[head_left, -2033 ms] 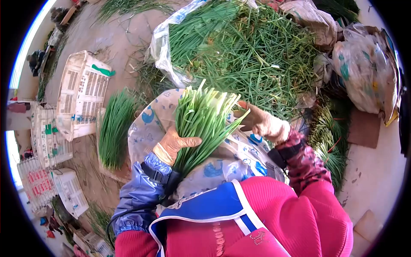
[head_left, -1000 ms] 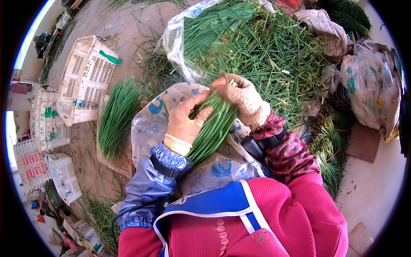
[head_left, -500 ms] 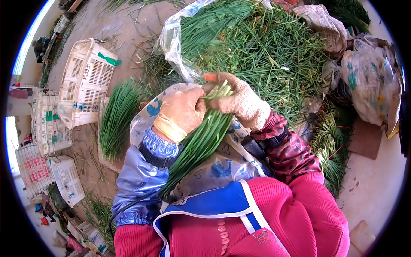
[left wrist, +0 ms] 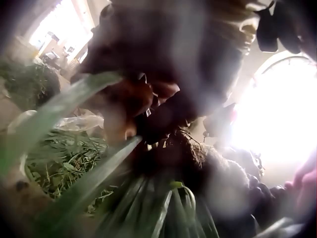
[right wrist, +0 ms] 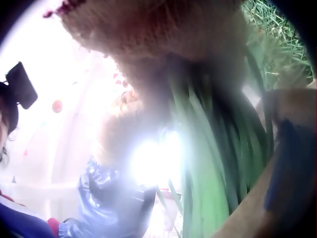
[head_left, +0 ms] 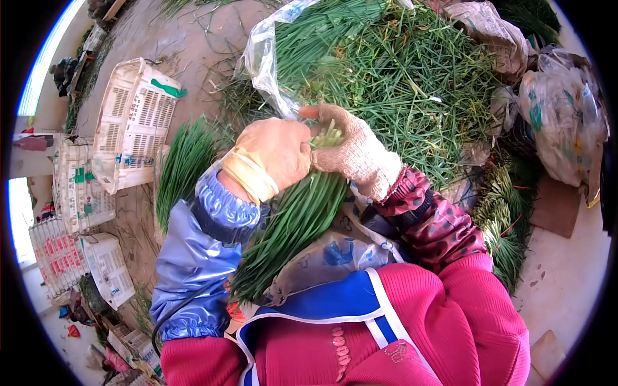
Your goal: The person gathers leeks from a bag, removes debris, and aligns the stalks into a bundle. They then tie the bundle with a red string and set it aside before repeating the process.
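Note:
A bunch of garlic chives (head_left: 293, 222) lies slanted over the lap, pale cut ends up and long green leaves trailing down to the left. My right hand (head_left: 362, 153), in a fuzzy cream glove with an orange fingertip, curls around the bunch just below the cut ends. Right beside it, my left hand (head_left: 273, 154) in a thin tan glove has its fingers bent in at the same end of the bunch; its fingertips are hidden in the head view. The right wrist view shows leaves (right wrist: 208, 163) hanging below the right glove, and the left wrist view is dark around the fingers.
A patterned plastic sheet (head_left: 341, 251) covers the lap. Ahead lies a large heap of loose green leaves (head_left: 412, 83) with a clear plastic bag edge (head_left: 261, 71). Left are another chive bundle (head_left: 187, 164) and white crates (head_left: 135, 125); finished-looking bundles (head_left: 499, 215) lie right.
Both hands have come together at the cut ends of the bunch. The right hand has taken hold there, while the left hand has moved up from the leaves and turned its back upward.

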The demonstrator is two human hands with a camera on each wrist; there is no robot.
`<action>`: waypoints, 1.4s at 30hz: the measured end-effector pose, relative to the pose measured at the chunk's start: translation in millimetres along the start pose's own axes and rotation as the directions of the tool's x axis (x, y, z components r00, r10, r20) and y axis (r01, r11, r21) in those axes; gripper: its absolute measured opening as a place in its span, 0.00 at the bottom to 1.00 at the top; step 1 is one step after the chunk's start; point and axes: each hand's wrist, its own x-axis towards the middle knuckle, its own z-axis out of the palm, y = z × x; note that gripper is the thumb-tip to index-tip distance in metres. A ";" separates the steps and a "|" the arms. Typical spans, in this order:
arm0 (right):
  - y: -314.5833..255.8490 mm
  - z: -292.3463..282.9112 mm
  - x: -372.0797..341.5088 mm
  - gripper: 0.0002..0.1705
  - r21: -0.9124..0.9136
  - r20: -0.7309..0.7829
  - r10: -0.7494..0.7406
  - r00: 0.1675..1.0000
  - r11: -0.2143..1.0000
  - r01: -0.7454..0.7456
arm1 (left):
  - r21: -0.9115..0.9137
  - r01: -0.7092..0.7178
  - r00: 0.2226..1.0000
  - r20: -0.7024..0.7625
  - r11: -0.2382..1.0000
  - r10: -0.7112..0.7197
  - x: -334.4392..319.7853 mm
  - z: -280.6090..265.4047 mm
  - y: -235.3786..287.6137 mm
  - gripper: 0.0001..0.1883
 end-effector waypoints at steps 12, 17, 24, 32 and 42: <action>3.9 -28.3 -1.5 0.29 0.314 -0.219 -0.010 0.976 0.946 0.080 | -0.746 0.031 0.940 -0.205 0.666 -0.274 34.6 -100.0 -28.7 0.10; -137.0 -121.7 -13.1 0.11 -0.208 -0.281 -0.518 0.808 0.855 0.476 | -0.672 0.193 0.920 -0.129 0.715 -0.370 46.7 -86.4 -33.8 0.12; -267.8 -189.2 -36.0 0.11 -0.678 -0.121 -0.808 0.576 0.491 0.546 | -0.069 0.164 0.984 0.088 0.984 -0.157 71.2 -42.9 17.4 0.31; -234.7 -146.3 -60.3 0.15 -0.613 -0.153 -0.756 0.637 0.578 0.539 | -0.710 -0.172 0.977 -0.213 0.683 0.024 101.9 -25.5 79.7 0.16; -223.3 -91.9 -56.1 0.08 -0.479 -0.067 -0.701 0.710 0.647 0.593 | -0.184 -0.006 0.994 0.107 0.983 0.026 124.6 25.5 89.3 0.19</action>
